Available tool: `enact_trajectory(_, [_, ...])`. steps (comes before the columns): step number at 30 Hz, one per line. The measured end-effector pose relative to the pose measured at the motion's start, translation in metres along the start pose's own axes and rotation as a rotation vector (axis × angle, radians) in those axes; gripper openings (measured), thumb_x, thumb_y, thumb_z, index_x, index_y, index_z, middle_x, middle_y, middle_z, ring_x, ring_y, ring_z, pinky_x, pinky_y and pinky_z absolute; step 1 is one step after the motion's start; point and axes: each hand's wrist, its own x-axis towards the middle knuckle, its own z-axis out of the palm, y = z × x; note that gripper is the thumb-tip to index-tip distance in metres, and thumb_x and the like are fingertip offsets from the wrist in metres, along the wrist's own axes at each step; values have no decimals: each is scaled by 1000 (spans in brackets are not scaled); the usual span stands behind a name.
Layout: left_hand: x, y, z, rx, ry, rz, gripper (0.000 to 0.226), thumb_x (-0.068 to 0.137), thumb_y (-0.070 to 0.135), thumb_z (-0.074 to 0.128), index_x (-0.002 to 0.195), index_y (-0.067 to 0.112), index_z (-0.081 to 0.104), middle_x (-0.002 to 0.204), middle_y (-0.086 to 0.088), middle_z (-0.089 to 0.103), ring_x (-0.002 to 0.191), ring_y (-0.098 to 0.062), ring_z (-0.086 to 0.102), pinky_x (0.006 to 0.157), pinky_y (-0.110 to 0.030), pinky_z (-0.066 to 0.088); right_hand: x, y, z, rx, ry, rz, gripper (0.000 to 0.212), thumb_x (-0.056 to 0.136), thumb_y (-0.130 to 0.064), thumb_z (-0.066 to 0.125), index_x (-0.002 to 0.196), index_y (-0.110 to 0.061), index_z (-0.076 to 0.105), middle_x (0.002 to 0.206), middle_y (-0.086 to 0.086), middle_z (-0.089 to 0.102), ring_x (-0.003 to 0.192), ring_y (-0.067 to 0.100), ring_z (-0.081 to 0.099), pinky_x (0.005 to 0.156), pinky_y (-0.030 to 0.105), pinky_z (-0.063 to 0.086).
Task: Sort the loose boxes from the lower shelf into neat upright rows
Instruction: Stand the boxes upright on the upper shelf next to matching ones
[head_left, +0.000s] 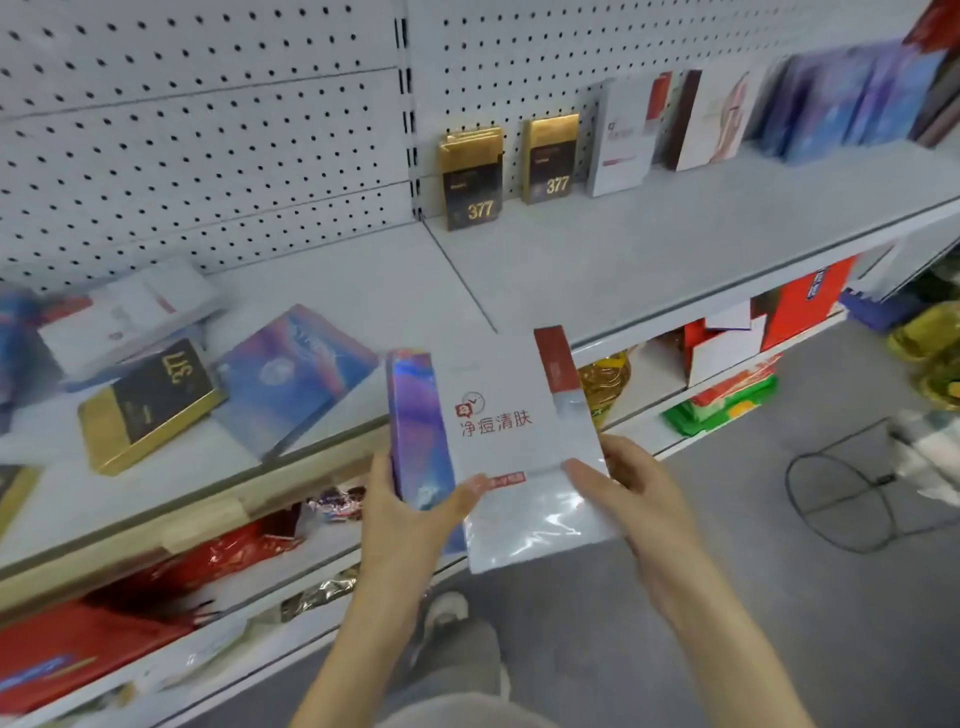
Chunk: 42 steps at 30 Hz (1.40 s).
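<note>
My left hand grips a purple-blue box by its lower end, thumb across onto a white box with red characters. My right hand holds that white box at its lower right edge. Both boxes hover in front of the shelf. Loose boxes lie flat at the shelf's left: a black-and-gold box, a blue-purple box and a white box. At the back right, two gold "377" boxes stand upright, then white boxes and blue-purple boxes.
A pegboard back wall rises behind the shelf. Lower shelves hold red packets, red boxes, a green pack and an oil bottle. A wire frame lies on the grey floor at the right.
</note>
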Motion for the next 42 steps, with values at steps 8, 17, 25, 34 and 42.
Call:
enact_trajectory(8, [37,4,84,50,-46,27,49,69,7,81,106,26,55,101,10,66,83,2,65,61,-13,50,33,-8,-67,77,108,50,18,87,-16,67,106,-17,66,96,-5,76,85,11,71,69,24,56])
enact_trajectory(17, [129,13,195,-27,5,47,25,83,8,69,102,21,60,98,0,69,86,-16,66,70,-27,51,158,-44,-163,229,292,26,26,89,-21,64,114,-17,64,106,-2,74,99,19,69,73,32,56])
enact_trajectory(25, [216,26,273,7,115,90,18,84,10,69,94,16,56,84,1,62,71,-9,57,63,-17,44,282,-90,-225,189,264,-39,32,89,-15,65,120,-19,58,109,0,70,101,21,66,84,39,55])
enact_trajectory(34, [266,16,333,83,285,93,11,87,7,65,94,9,56,84,-3,62,60,7,57,55,-7,45,435,-134,-272,64,-18,-126,26,90,-8,63,114,-16,56,96,3,74,88,20,69,76,35,55])
enact_trajectory(42, [268,-4,388,45,571,48,27,81,23,73,98,6,61,84,-3,65,71,-8,58,59,-9,45,569,-147,-259,-49,-376,-229,30,89,-1,62,107,-23,59,112,9,68,103,24,66,87,38,55])
